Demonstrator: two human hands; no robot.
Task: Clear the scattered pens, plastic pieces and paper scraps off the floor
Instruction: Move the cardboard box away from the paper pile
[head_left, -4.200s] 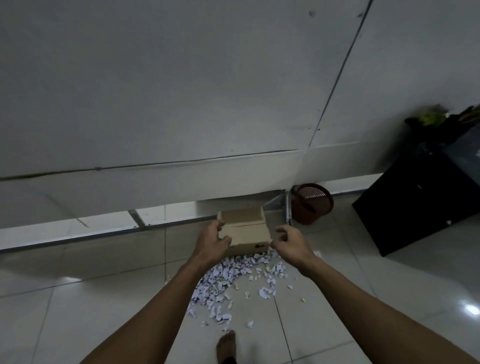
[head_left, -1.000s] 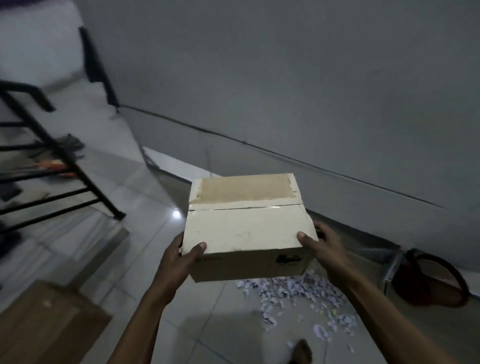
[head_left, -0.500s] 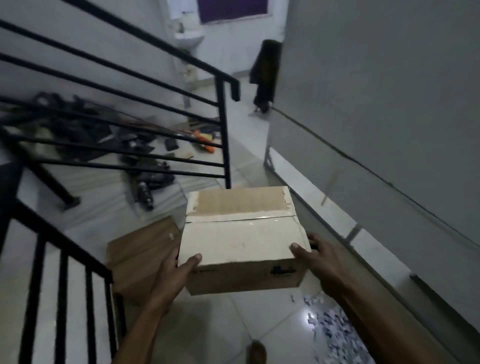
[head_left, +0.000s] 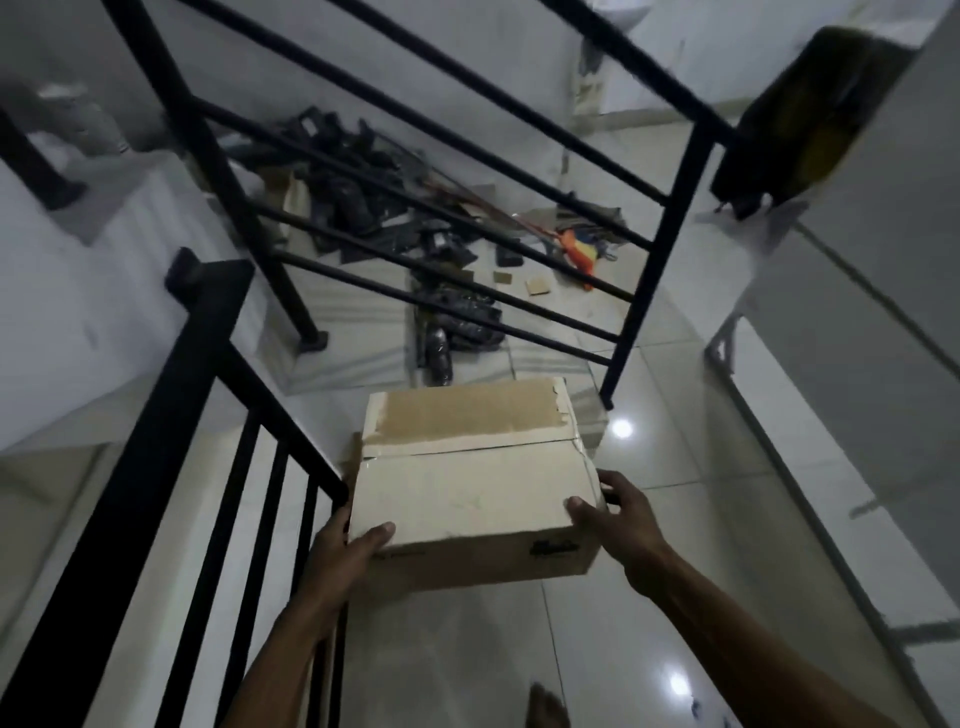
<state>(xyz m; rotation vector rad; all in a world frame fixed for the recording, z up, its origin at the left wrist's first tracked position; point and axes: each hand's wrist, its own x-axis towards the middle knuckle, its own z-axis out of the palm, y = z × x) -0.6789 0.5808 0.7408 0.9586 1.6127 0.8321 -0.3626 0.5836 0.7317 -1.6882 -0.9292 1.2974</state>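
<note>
A closed cardboard box (head_left: 467, 478) with torn tape on its top hangs in front of me above the tiled floor. My left hand (head_left: 343, 551) grips its near left corner, thumb on the lid. My right hand (head_left: 610, 512) holds the near right corner, fingers around the side. No paper scraps show in this view. Past the railing lies a heap of dark plastic pieces (head_left: 363, 202) with small cardboard bits and an orange item (head_left: 581, 255).
A black metal stair railing (head_left: 223, 415) runs close on my left, and another railing section (head_left: 654, 249) crosses ahead. A white wall panel (head_left: 831, 338) stands on the right. A dark bag (head_left: 795, 114) hangs at the upper right. My bare foot (head_left: 545, 706) shows below.
I have lifted the box off the floor by the scrap pile and turned left with it; the scraps have left the view and the railing and plastic heap are nearer.
</note>
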